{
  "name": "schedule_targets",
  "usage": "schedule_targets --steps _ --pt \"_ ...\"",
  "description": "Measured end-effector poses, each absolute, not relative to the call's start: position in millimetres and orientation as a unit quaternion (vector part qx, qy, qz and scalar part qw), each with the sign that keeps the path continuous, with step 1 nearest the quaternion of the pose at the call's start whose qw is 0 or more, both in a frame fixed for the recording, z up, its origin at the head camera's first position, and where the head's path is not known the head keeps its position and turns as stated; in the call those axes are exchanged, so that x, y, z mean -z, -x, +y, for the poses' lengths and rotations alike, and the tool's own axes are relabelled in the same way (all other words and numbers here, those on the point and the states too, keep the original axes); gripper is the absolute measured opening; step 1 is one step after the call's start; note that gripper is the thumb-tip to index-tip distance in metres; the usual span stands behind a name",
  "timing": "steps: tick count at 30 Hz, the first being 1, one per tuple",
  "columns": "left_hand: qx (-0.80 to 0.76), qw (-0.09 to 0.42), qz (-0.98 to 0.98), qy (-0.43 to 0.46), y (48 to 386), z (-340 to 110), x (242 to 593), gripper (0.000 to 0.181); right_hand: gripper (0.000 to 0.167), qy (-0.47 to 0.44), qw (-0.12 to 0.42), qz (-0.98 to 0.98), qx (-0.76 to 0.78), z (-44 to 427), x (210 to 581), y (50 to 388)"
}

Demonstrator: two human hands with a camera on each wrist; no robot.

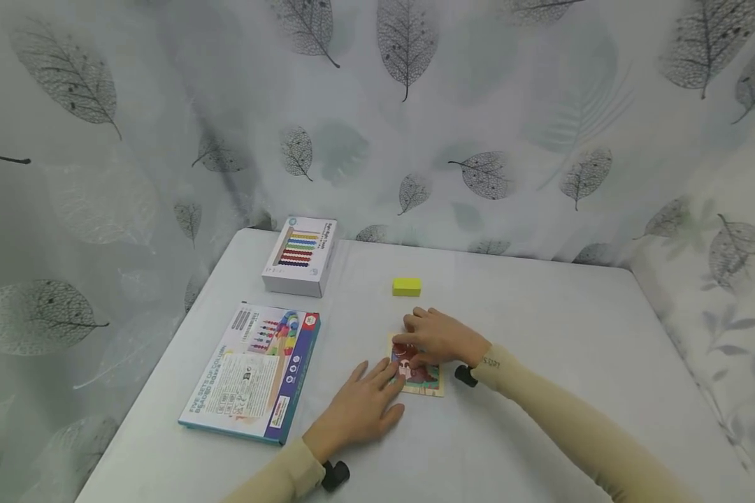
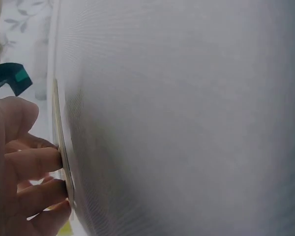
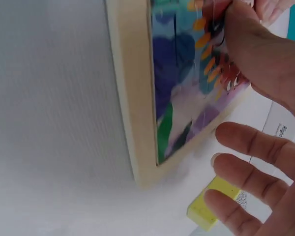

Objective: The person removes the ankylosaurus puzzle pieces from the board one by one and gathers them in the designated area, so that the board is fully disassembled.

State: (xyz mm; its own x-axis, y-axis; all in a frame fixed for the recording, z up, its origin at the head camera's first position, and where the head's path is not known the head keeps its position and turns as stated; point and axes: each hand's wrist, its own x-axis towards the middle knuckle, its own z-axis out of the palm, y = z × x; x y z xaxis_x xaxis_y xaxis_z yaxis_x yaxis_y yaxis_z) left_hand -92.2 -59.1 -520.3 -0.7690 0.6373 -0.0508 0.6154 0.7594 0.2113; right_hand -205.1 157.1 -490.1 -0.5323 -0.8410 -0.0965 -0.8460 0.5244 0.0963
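Observation:
A small wooden-framed board [image 1: 433, 391] with a colourful picture lies on the white table; its pale frame [image 3: 132, 88] fills the middle of the right wrist view. My left hand [image 1: 360, 409] rests its extended fingertips on the board's left side. Edge-on in the left wrist view, the board [image 2: 60, 123] touches the fingers of that hand [image 2: 32, 164]. Over the upper right of the board is my right hand [image 1: 442, 339]. In the right wrist view the thumb of this hand [image 3: 273, 64] presses on the picture, with three other fingers apart and loosely bent off the board.
Behind the board stands a yellow block [image 1: 406, 287], also in the right wrist view [image 3: 201, 211]. On the left lie a flat box [image 1: 245, 377] and, farther back, a white box [image 1: 294, 282] with coloured bead rows. A leaf-patterned curtain [image 1: 365, 112] hangs behind the table.

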Motion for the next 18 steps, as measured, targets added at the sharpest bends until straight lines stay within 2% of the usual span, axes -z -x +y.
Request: schedule_targets --steps 13,18 --pt "-0.084 0.034 0.936 -0.341 91 -56 521 0.049 0.053 0.527 -0.021 0.844 -0.100 156 490 216" --pt "-0.079 0.009 0.935 -0.346 92 -54 519 0.047 0.043 0.544 -0.022 0.835 -0.076 152 490 221"
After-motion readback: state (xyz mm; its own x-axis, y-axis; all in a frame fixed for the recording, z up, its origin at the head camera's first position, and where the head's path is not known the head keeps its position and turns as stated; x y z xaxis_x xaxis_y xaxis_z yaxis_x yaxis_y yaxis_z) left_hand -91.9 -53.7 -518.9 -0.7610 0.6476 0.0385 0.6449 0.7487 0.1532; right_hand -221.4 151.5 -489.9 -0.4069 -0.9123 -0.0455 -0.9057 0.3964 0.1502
